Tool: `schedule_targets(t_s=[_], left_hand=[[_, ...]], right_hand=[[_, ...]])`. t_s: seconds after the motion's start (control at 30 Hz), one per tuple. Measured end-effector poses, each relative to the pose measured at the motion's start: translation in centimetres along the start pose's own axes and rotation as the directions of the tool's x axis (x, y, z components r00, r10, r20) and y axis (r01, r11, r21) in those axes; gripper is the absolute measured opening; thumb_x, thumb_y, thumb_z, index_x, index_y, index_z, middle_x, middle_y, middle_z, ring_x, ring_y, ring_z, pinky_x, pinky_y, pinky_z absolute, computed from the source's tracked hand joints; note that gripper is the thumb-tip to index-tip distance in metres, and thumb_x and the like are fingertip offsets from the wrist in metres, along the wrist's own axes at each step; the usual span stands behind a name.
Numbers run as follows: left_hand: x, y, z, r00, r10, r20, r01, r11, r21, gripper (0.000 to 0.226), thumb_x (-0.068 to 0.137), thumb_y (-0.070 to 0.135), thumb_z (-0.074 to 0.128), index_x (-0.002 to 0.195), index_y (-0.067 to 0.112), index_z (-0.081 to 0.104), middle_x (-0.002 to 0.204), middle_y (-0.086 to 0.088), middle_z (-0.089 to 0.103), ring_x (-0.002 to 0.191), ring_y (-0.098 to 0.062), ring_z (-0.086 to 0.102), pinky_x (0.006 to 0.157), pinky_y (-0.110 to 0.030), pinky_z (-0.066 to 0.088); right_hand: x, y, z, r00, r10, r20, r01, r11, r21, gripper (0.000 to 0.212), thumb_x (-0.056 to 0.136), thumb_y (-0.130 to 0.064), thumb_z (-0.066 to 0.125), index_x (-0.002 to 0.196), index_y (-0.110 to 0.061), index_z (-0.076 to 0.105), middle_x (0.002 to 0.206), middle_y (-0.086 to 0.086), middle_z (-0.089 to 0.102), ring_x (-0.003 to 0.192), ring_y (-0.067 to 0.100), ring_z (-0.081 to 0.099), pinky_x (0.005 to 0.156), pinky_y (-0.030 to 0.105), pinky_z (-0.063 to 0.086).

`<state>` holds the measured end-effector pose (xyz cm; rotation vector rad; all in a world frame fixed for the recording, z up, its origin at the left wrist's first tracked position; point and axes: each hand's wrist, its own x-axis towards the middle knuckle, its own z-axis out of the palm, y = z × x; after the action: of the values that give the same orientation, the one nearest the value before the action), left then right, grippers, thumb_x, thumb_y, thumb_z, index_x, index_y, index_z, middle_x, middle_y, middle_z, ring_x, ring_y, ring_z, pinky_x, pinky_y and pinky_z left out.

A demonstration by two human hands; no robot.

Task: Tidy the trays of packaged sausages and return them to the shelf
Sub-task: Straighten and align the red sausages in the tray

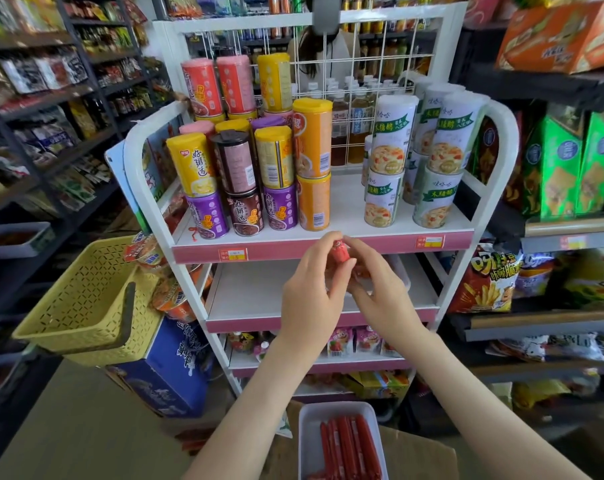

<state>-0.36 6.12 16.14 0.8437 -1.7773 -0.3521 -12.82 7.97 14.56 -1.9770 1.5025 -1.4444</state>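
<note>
In the head view we find both hands together at the centre, in front of the second shelf of a white rack. The left hand and the right hand meet on a red packaged sausage, whose crimped end pokes up between them. The fingers of both hands are curled in and pinch it from either side; we cannot tell whether they hold more than one. At 6 o'clock a white tray holds red sausages lying side by side. At 9 o'clock is a yellow basket. At 12 o'clock porridge cans stand stacked on the top shelf.
</note>
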Motion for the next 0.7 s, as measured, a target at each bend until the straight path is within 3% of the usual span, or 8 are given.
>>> schedule_targets(t_s=[0.07, 0.13, 0.23, 0.3, 0.33, 0.47, 0.57, 0.7], left_hand=[[0.0, 0.1, -0.1, 0.998, -0.06, 0.012, 0.06, 0.996, -0.061, 0.043, 0.091, 0.026, 0.061, 0.126, 0.04, 0.04, 0.108, 0.012, 0.06, 0.098, -0.004, 0.061, 0.081, -0.024, 0.054], [0.1, 0.1, -0.3, 0.98, -0.17, 0.1, 0.189, 0.955, -0.228, 0.059, 0.089, 0.025, 0.064, 0.131, 0.05, 0.031, 0.117, 0.01, 0.061, 0.106, -0.001, 0.059, 0.089, -0.021, 0.051], [-0.7, -0.5, -1.0, 0.921, -0.195, 0.338, 0.289, 0.922, -0.256, 0.064, 0.091, 0.029, 0.061, 0.139, 0.047, 0.022, 0.134, 0.021, 0.048, 0.124, 0.006, 0.044, 0.104, -0.015, 0.036], [-1.6, -1.3, -1.2, 0.86, -0.158, 0.485, 0.284, 0.938, -0.2, 0.054, 0.094, 0.026, 0.058, 0.141, 0.039, 0.034, 0.137, 0.027, 0.043, 0.127, 0.009, 0.039, 0.106, -0.013, 0.033], [-2.0, -1.5, -1.3, 0.836, -0.155, 0.526, 0.282, 0.944, -0.17, 0.05, 0.094, 0.026, 0.057, 0.139, 0.037, 0.039, 0.138, 0.026, 0.043, 0.128, 0.01, 0.038, 0.106, -0.013, 0.032], [-3.7, -1.9, -1.0, 0.858, -0.19, 0.477, 0.239, 0.97, -0.043, 0.037, 0.094, 0.033, 0.054, 0.132, 0.034, 0.051, 0.133, 0.02, 0.052, 0.123, 0.007, 0.044, 0.103, -0.014, 0.036], [-4.5, -2.5, -0.9, 0.916, -0.22, 0.336, 0.185, 0.974, 0.134, 0.027, 0.091, 0.035, 0.059, 0.115, 0.025, 0.064, 0.106, 0.011, 0.068, 0.095, -0.002, 0.063, 0.084, -0.023, 0.053], [-5.3, -3.5, -0.5, 0.856, -0.398, 0.33, 0.324, 0.91, 0.256, 0.022, 0.09, 0.039, 0.06, 0.091, 0.018, 0.063, 0.081, 0.007, 0.07, 0.072, -0.006, 0.064, 0.066, -0.021, 0.051]], right_hand=[[-0.1, -0.7, 0.1, 1.0, 0.002, -0.016, 0.0, 0.994, 0.11, 0.064, 0.087, 0.012, 0.054, 0.132, -0.032, 0.041, 0.122, -0.002, 0.059, 0.11, -0.004, 0.053, 0.089, 0.011, 0.044], [-0.1, -1.3, -0.2, 0.991, 0.132, 0.013, -0.128, 0.921, 0.367, 0.071, 0.088, 0.013, 0.052, 0.13, -0.042, 0.039, 0.114, -0.001, 0.063, 0.101, 0.006, 0.063, 0.082, 0.02, 0.052], [0.1, -1.1, -0.8, 0.901, 0.403, 0.161, -0.376, 0.539, 0.754, 0.077, 0.091, 0.008, 0.053, 0.142, -0.043, 0.028, 0.12, 0.013, 0.063, 0.109, 0.028, 0.064, 0.085, 0.034, 0.056], [0.1, -0.7, -1.3, 0.824, 0.497, 0.271, -0.447, 0.277, 0.851, 0.071, 0.092, 0.008, 0.05, 0.146, -0.034, 0.03, 0.122, 0.016, 0.061, 0.11, 0.035, 0.062, 0.081, 0.037, 0.057], [0.1, -0.6, -1.5, 0.797, 0.522, 0.303, -0.473, 0.227, 0.852, 0.063, 0.092, 0.01, 0.048, 0.144, -0.025, 0.037, 0.119, 0.017, 0.06, 0.105, 0.035, 0.063, 0.078, 0.037, 0.058], [-0.4, 0.5, -0.9, 0.717, 0.601, 0.355, -0.558, 0.188, 0.809, 0.05, 0.091, 0.01, 0.049, 0.136, -0.012, 0.049, 0.11, 0.018, 0.054, 0.091, 0.025, 0.063, 0.078, 0.035, 0.059], [-0.9, 1.5, 0.0, 0.672, 0.667, 0.323, -0.556, 0.166, 0.815, 0.048, 0.09, 0.01, 0.052, 0.133, -0.01, 0.05, 0.105, 0.015, 0.054, 0.087, 0.024, 0.065, 0.073, 0.032, 0.059], [-1.6, 3.1, 1.3, 0.651, 0.7, 0.293, -0.572, 0.2, 0.795, 0.046, 0.089, 0.01, 0.053, 0.129, -0.013, 0.053, 0.097, 0.01, 0.054, 0.084, 0.024, 0.066, 0.071, 0.034, 0.058]])
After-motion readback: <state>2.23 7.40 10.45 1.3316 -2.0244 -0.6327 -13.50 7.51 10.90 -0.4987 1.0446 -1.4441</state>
